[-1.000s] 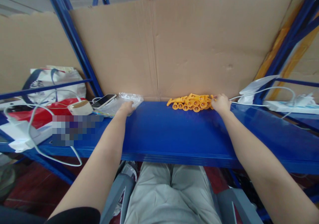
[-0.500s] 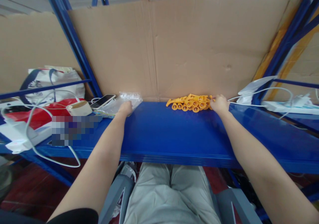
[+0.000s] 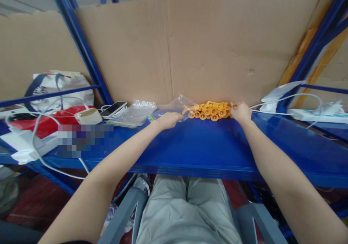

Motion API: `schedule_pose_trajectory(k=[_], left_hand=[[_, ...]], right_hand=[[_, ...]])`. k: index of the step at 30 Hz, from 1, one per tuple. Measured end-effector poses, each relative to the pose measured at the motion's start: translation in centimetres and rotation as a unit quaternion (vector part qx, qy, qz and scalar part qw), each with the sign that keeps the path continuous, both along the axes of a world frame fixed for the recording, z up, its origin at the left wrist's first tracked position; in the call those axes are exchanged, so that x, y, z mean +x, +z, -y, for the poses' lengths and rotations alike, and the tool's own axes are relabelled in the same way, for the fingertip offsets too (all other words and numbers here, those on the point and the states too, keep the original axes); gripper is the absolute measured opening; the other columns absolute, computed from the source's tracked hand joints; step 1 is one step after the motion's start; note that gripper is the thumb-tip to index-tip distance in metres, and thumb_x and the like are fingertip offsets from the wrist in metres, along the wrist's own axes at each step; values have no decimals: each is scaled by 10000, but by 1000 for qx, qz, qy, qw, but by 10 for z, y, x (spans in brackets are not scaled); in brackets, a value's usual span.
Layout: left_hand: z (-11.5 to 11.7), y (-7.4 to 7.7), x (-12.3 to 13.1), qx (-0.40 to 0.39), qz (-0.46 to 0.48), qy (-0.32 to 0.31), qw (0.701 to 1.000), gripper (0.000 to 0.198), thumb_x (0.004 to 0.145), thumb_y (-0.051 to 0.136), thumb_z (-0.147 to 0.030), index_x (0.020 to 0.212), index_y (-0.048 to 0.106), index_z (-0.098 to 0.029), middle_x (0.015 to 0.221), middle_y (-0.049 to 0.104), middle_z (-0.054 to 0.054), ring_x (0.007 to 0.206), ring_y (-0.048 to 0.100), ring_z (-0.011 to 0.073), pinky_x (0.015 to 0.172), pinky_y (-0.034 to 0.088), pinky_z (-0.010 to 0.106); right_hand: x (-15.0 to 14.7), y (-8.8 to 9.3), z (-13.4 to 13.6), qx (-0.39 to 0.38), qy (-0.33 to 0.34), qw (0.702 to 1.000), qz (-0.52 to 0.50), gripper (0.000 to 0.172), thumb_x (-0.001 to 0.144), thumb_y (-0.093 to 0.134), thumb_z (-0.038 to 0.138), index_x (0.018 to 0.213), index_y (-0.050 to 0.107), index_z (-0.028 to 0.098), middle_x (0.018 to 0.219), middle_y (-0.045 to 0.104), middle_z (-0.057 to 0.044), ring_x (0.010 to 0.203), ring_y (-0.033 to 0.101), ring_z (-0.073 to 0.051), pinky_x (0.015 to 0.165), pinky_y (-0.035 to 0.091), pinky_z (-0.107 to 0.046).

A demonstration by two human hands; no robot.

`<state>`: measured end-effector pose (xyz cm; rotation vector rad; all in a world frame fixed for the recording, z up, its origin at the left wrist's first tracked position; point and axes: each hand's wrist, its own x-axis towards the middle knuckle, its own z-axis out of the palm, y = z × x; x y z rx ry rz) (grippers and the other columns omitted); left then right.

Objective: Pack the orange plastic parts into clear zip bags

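Observation:
My left hand (image 3: 172, 120) is closed on a clear plastic bag (image 3: 181, 102), which reaches up to the left end of a heap of yellow-orange plastic pieces (image 3: 214, 110). These pieces have round, cup-like ends facing me and thin stems. At the heap's right end, my right hand (image 3: 241, 112) is closed with its fingers against the pieces; what lies between the fingertips is mostly hidden. A stack of clear plastic bags (image 3: 133, 114) lies to the left of my left hand.
A blue shelf (image 3: 195, 146) carries everything, with a cardboard sheet (image 3: 217, 48) behind it. A phone (image 3: 114, 109), a white charger block (image 3: 87, 116), cables, a red bag (image 3: 43, 126) and a white tote bag (image 3: 65, 88) crowd the left. A power strip (image 3: 320, 116) sits at right.
My left hand has moved right from the bag stack, bringing one clear bag over to the yellow-orange pieces. My right hand stays at the heap's right end.

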<state>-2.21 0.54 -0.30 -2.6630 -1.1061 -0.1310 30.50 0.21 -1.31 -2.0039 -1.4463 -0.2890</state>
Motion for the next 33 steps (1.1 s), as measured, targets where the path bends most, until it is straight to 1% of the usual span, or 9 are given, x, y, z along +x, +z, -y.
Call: schedule_pose_trajectory(k=[3, 7, 10, 13, 17, 19, 21, 28, 33], left_hand=[[13, 1, 10, -28, -24, -40, 999, 307, 819, 430, -89, 957, 668, -226, 1007, 706, 26, 1007, 636, 175, 843, 454, 259], [17, 8, 18, -85, -85, 35, 992, 269, 775, 478, -108, 896, 689, -222, 940, 722, 43, 889, 667, 199, 738, 469, 269], [9, 11, 23, -115, -85, 64, 988, 250, 824, 466, -195, 923, 695, -200, 1015, 721, 74, 925, 666, 226, 760, 476, 290], [-3, 8, 26, -119, -53, 115, 985, 330, 867, 433, -252, 1106, 651, -188, 1153, 686, 99, 1035, 642, 241, 842, 474, 299], [-11, -7, 23, -94, 34, 210, 972, 555, 933, 333, -399, 1409, 408, -123, 1482, 406, 173, 1330, 433, 299, 1031, 397, 403], [-12, -15, 17, -118, 61, 255, 958, 637, 942, 251, -505, 1492, 269, -184, 1588, 162, 129, 1433, 233, 336, 1068, 343, 518], [-14, -21, 8, -160, 60, 302, 938, 691, 929, 206, -574, 1523, 186, -221, 1602, 43, 97, 1455, 117, 355, 1077, 296, 589], [-29, -31, -18, -171, 61, 343, 922, 743, 903, 151, -631, 1535, 118, -242, 1599, 27, 76, 1463, 54, 325, 1121, 183, 609], [-30, -33, -20, -161, 68, 319, 932, 735, 901, 134, -640, 1534, 118, -265, 1602, 21, 55, 1468, 31, 304, 1130, 141, 613]], right_hand=[[1, -1, -2, 17, 4, 1000, 2, 322, 822, 425, 203, 1018, 671, 133, 1137, 621, -185, 1085, 562, -319, 895, 418, -455], [5, -3, -5, 17, 8, 1000, 4, 335, 800, 435, 199, 1022, 677, 134, 1132, 624, -183, 1068, 565, -316, 888, 423, -451], [7, -4, -6, 21, 9, 1000, 6, 329, 795, 440, 206, 1011, 680, 141, 1119, 626, -175, 1056, 565, -313, 878, 425, -445], [7, -5, -7, 24, 6, 1000, 7, 314, 807, 444, 214, 1005, 679, 147, 1111, 627, -171, 1055, 565, -311, 873, 427, -443], [3, -2, -5, 24, 9, 1000, -1, 328, 820, 434, 204, 1048, 663, 148, 1153, 618, -174, 1082, 559, -311, 894, 420, -451], [0, 0, -3, 32, 19, 999, -3, 351, 819, 425, 199, 1085, 648, 145, 1190, 607, -179, 1101, 550, -316, 911, 410, -467], [-3, 1, -3, 47, 37, 998, 1, 374, 821, 418, 206, 1126, 625, 140, 1224, 594, -186, 1127, 537, -325, 928, 396, -490], [-25, 6, -11, 96, 156, 982, 50, 430, 861, 403, 275, 1245, 548, 147, 1302, 563, -181, 1211, 489, -317, 967, 370, -485], [-55, 12, -24, 33, 221, 966, 126, 437, 873, 454, 328, 1275, 555, 190, 1295, 592, -147, 1225, 490, -326, 1021, 318, -526]])
